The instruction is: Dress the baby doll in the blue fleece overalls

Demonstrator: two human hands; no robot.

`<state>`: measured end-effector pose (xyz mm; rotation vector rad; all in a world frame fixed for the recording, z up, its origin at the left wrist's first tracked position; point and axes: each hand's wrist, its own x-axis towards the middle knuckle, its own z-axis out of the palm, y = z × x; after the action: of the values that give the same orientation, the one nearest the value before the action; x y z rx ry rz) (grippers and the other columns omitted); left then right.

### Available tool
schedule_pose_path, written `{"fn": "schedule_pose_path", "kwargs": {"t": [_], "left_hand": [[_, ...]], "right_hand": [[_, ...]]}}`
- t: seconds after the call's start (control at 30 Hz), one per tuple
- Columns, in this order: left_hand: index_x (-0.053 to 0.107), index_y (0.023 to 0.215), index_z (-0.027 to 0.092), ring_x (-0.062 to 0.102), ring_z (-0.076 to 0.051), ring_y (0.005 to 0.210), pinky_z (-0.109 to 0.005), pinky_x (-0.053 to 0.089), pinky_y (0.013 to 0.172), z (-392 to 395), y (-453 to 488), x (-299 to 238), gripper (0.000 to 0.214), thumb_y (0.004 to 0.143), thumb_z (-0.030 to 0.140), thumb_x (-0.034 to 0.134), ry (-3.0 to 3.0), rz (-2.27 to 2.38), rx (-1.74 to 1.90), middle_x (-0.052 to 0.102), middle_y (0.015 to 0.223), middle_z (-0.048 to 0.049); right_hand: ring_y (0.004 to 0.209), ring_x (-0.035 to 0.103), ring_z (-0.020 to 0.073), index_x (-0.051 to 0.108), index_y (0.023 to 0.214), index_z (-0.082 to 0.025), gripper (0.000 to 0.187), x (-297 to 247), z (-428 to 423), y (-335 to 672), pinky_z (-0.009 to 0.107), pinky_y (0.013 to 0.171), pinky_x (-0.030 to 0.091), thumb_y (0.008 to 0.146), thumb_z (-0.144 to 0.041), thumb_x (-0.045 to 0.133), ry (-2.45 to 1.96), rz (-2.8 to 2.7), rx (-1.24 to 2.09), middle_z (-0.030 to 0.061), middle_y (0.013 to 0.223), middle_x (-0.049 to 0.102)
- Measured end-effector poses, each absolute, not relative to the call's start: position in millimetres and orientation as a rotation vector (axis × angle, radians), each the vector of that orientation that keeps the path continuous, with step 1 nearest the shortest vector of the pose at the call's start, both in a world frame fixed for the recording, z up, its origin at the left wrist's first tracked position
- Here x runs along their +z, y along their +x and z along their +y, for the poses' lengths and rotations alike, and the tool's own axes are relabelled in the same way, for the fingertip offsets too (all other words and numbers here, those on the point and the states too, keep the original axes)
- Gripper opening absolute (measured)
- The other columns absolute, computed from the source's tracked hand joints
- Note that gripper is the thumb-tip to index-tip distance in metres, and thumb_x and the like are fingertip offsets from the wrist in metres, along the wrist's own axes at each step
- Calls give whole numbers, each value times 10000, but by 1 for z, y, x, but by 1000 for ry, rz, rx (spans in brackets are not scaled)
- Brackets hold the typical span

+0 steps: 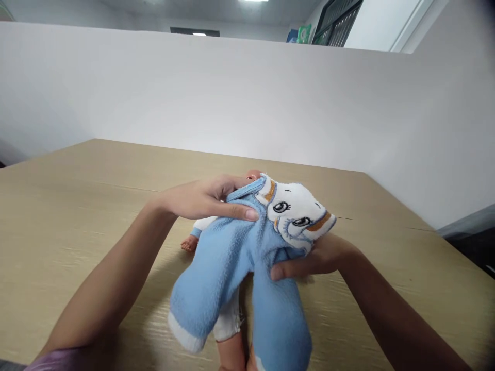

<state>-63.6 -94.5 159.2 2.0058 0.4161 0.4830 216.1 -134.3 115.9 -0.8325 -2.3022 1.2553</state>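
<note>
Light blue fleece doll overalls (220, 257) with white foot ends and an embroidered white animal face on the bib are spread between my hands. My left hand (216, 198) pinches their upper left edge, thumb on the front. On the right, my right hand (315, 257) grips the side below the bib, its thumb on the front and its fingers hidden behind the cloth. Under the overalls lies a baby doll (231, 350), mostly covered. Its small hand, a white and blue sleeve, white lower garment, bare legs and a bit of its head show around the cloth.
The doll lies on a wide wood-toned table (96, 206). A white partition wall (232, 98) rises behind the table. Dark items (472, 242) stand past its right edge.
</note>
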Motion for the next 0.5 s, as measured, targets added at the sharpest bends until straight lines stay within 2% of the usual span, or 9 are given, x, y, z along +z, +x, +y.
{"fn": "schedule_pose_path", "kwargs": {"t": [0.07,0.13,0.2,0.3,0.4,0.5], "left_hand": [[736,1290,182,741,-216,1013,-263,610,854,-94,-61,157,341,1032,405,718,1966,409,536,780,1123,-80],[735,1325,191,750,-225,1039,-276,610,896,-95,-58,157,370,1025,408,732,1968,414,578,787,1164,-91],[765,1276,192,761,-216,990,-271,607,885,-96,-57,159,345,1009,411,755,1993,433,571,798,1144,-87],[788,1182,177,761,-198,877,-244,599,778,-98,-60,162,324,965,417,808,2006,449,504,809,1045,-76],[794,1013,164,727,-182,718,-219,558,623,-98,-67,162,321,844,406,920,2018,425,299,779,834,-42],[787,941,173,719,-183,718,-222,572,646,-95,-72,160,248,838,354,921,2087,371,176,773,811,-32]], "right_hand": [[1289,719,269,789,1321,-313,513,115,-136,210,342,1187,545,851,-480,908,-797,-2408,1238,-4,1344,793],[1326,696,299,783,1334,-283,616,115,-137,205,370,1204,538,783,-493,958,-796,-2423,1128,23,1360,786],[1322,697,327,797,1311,-257,702,118,-138,203,386,1184,558,686,-487,1019,-796,-2416,1061,49,1318,800],[1336,694,322,815,1286,-271,605,124,-140,207,367,1196,542,739,-458,994,-789,-2459,1156,40,1292,809],[1367,671,307,826,1273,-280,478,125,-141,213,335,1238,483,824,-403,935,-780,-2475,1214,32,1319,799],[1306,696,299,820,1261,-266,481,118,-140,220,358,1201,516,817,-412,933,-777,-2321,1297,33,1229,814]]}}
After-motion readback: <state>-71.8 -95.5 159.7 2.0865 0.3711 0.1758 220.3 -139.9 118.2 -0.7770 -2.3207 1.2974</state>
